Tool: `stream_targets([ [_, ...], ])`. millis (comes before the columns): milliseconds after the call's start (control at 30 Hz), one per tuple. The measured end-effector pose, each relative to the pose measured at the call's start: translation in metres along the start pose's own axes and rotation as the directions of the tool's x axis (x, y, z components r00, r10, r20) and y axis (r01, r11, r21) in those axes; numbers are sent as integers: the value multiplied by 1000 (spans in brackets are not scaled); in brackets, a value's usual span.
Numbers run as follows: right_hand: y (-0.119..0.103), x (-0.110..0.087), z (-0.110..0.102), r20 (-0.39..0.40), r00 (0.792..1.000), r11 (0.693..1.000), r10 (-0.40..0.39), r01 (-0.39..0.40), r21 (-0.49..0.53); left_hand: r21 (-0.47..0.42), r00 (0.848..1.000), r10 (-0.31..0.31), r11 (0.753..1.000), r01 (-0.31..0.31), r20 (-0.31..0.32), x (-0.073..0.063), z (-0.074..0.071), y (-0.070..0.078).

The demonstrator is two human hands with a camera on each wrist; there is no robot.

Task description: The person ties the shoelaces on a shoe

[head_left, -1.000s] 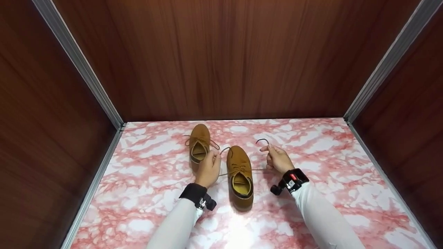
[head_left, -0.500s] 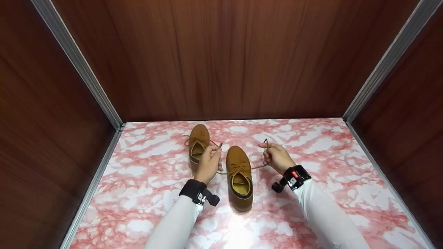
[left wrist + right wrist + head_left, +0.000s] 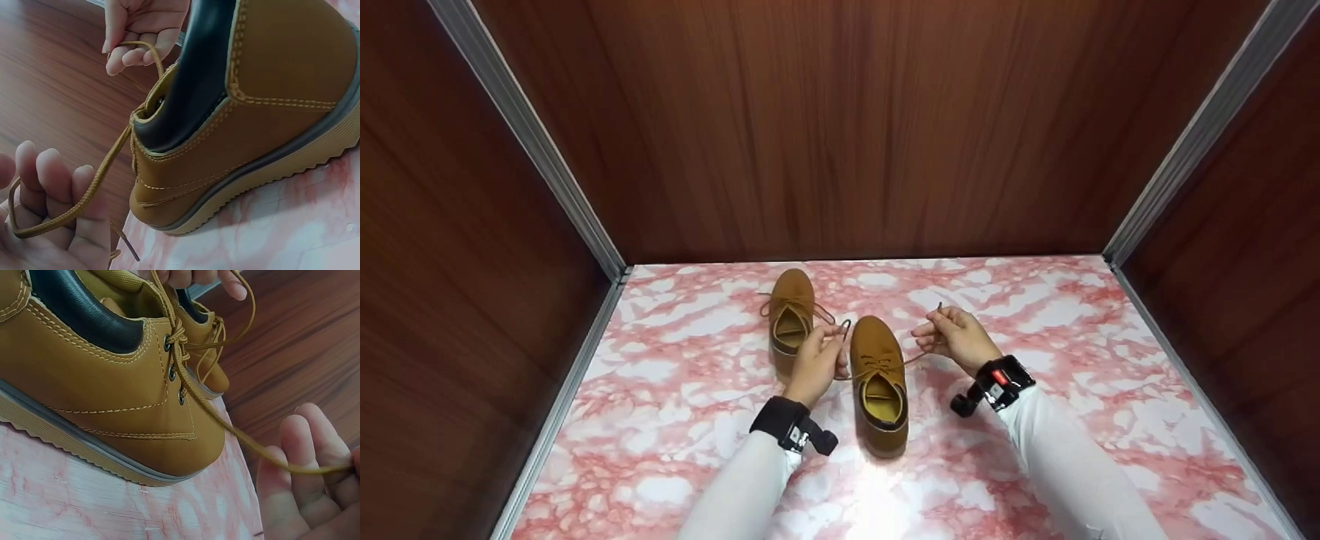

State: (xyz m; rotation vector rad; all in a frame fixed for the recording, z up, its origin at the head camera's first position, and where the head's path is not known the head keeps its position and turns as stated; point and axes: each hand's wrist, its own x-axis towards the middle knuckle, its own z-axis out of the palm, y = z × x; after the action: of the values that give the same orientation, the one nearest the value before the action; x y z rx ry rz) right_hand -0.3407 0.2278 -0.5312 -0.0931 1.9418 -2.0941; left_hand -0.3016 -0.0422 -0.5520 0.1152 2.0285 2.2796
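A tan lace-up shoe (image 3: 872, 334) with a dark padded collar stands on the surface between my hands, toe pointing away. My left hand (image 3: 814, 367), on its left side, pinches one end of its shoelace (image 3: 97, 180); a short bent tip sticks out past the fingers. On the right, my right hand (image 3: 966, 341) pinches the other lace end between thumb and fingertip, the remaining fingers loosely bent. The right wrist view shows this shoelace (image 3: 242, 439) running slack from the eyelets across my fingers. The laces cross at the shoe's throat.
A matching second shoe (image 3: 793, 289) stands farther back on the left, partly behind my left hand, its lace in loops. The surface (image 3: 1035, 465) has a red-and-white marbled pattern. Brown wood-grain panels (image 3: 840, 150) with grey metal corner strips enclose it.
My left hand has shifted slightly right, toward the shoe. The right hand's fingers have spread and changed their hold on the lace, whose loose tip is shorter. The shoes have stayed put.
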Motion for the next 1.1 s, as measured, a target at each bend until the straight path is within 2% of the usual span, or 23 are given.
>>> stream_targets([
  [367, -6, 0, 2, -86, 996, 978, -19, 1, -210, 54, 1000, 14, 998, -14, -1, -1, 3, -7],
  [567, -13, 2, 2, -92, 995, 965, -46, 20, -260, 94, 1000, 14, 995, -15, 9, -4, 3, -16],
  [700, -20, 4, 7, -85, 992, 937, -88, 54, -344, 114, 1000, 14, 993, -15, 5, -10, 4, -25],
  [833, -29, 7, 18, -72, 989, 899, -131, 88, -429, 87, 999, -44, 995, 46, -17, -18, 3, -39],
  [1000, -39, 12, 31, -34, 983, 865, -179, 141, -481, 57, 987, -148, 987, 152, -66, -26, 1, -58],
  [1100, -43, 13, 38, -16, 980, 855, -196, 163, -493, 66, 983, -163, 983, 169, -88, -28, 1, -64],
])
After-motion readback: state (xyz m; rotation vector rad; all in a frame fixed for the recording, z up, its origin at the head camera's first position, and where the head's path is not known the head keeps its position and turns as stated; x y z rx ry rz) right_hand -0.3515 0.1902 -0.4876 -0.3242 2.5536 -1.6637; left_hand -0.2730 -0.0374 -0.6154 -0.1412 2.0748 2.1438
